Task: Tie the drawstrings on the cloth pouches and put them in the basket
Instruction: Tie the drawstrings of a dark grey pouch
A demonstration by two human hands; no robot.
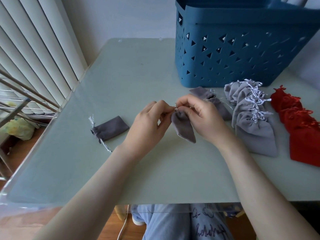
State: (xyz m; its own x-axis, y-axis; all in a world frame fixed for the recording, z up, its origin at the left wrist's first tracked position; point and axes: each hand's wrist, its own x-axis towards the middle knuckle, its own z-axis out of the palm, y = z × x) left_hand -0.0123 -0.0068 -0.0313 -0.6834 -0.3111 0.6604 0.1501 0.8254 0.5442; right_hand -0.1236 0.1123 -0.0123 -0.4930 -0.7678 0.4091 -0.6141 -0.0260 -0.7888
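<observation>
A small dark grey cloth pouch (183,126) hangs between my hands above the middle of the table. My left hand (149,122) pinches its drawstring at the gathered neck from the left. My right hand (201,115) grips the neck and string from the right. Another dark grey pouch (111,127) lies flat to the left with its drawstring pulled tight. The blue plastic basket (242,54) with triangular holes stands at the back right; its inside is hidden.
Two more dark grey pouches (210,99) lie behind my right hand. A row of light grey pouches (254,122) and a row of red pouches (301,129) lie at the right. The glass table edge (34,144) runs along the left by window blinds.
</observation>
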